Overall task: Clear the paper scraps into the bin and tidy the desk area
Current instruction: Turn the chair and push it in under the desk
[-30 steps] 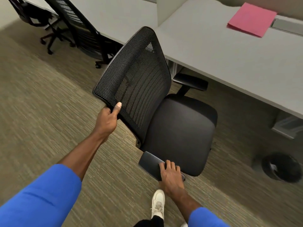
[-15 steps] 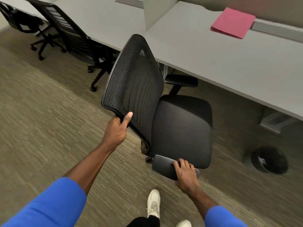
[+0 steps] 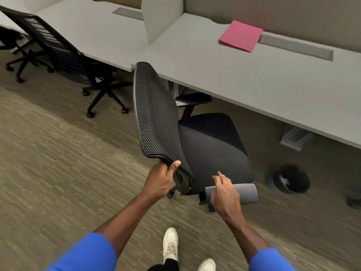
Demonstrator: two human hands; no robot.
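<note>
A black mesh-backed office chair (image 3: pixel 211 145) stands in front of the grey desk (image 3: pixel 244 83), its seat facing the desk. My left hand (image 3: pixel 161 179) grips the lower edge of the mesh backrest. My right hand (image 3: pixel 224 192) hovers over the near armrest (image 3: pixel 246 193) with fingers spread, resting lightly on it or just off it. A round black bin (image 3: pixel 292 178) sits on the carpet under the desk at the right, with white paper scraps inside. A pink folder (image 3: pixel 241 36) lies at the back of the desk.
A second black chair (image 3: pixel 64 55) is parked at the neighbouring desk on the left. A white divider panel (image 3: pixel 162 18) separates the two desks. A metal bracket (image 3: pixel 295 136) hangs under the desk edge. My white shoes (image 3: pixel 171 243) are on the carpet below.
The chair has turned, its backrest now edge-on to me, and rolled nearer the desk. My right hand has loosened from the armrest and opened its fingers. My left hand keeps its grip.
</note>
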